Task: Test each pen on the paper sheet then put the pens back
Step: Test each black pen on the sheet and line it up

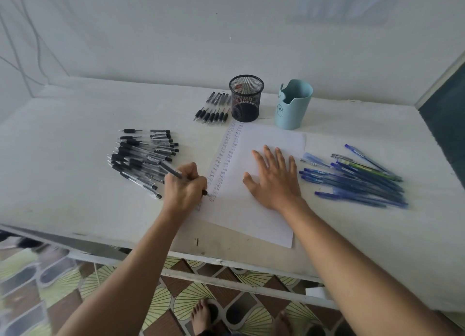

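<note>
On my feed the left hand (185, 189) is curled tight around a black pen (173, 172). Its fingers (198, 182) pinch the barrel low down, and the tip rests on the left edge of the paper sheet (251, 217), at the foot of two columns of small written marks. The pen's back end slants up and to the left of those fingers.

The right hand (274, 182) lies flat on the middle of the sheet. Its fingers (268, 154) are straight and spread, holding nothing, and press the paper to the table (75, 184).

Just left of the left fingers and beyond them lies a loose heap of black pens (141, 156). The held pen's back end overlaps it in my view. Right of the right fingers, off the sheet, lies a fan of blue pens (357, 182).

Well beyond both hands, a black mesh cup (246, 99) and a pale blue cup (293, 105) stand upright near the sheet's far edge. A neat row of black pens (214, 109) lies just left of the mesh cup.
</note>
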The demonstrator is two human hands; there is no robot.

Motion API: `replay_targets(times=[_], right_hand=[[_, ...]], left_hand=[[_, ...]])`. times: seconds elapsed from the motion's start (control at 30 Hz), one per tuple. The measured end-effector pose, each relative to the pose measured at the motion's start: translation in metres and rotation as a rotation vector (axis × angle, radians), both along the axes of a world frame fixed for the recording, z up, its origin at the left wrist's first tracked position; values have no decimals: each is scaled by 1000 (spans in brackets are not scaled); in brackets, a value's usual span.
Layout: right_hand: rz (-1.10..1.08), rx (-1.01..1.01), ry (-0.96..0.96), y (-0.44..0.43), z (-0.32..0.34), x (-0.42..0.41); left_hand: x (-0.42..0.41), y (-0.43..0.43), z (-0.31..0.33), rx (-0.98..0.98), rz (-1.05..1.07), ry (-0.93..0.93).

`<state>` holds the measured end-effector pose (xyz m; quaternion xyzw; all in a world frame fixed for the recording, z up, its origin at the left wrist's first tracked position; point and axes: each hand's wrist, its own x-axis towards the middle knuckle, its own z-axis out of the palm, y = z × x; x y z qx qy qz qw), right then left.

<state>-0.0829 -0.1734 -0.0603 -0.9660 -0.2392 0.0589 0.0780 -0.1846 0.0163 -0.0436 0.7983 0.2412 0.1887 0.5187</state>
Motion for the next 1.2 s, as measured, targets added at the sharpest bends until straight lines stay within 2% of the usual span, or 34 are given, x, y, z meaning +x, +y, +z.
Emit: replay_targets(times=[0.1, 0.3, 0.57, 1.2], right_hand=[[1, -1, -5, 0, -1, 0], [3, -6, -6, 0, -2, 1], [0, -4, -8, 0, -2, 1], [0, 3, -11, 0, -4, 1]], left_hand=[[1, 2, 0, 91, -23, 34], [2, 3, -1, 150, -56, 37], [3, 2, -1, 165, -122, 83], [1, -2, -1, 167, -122, 65]])
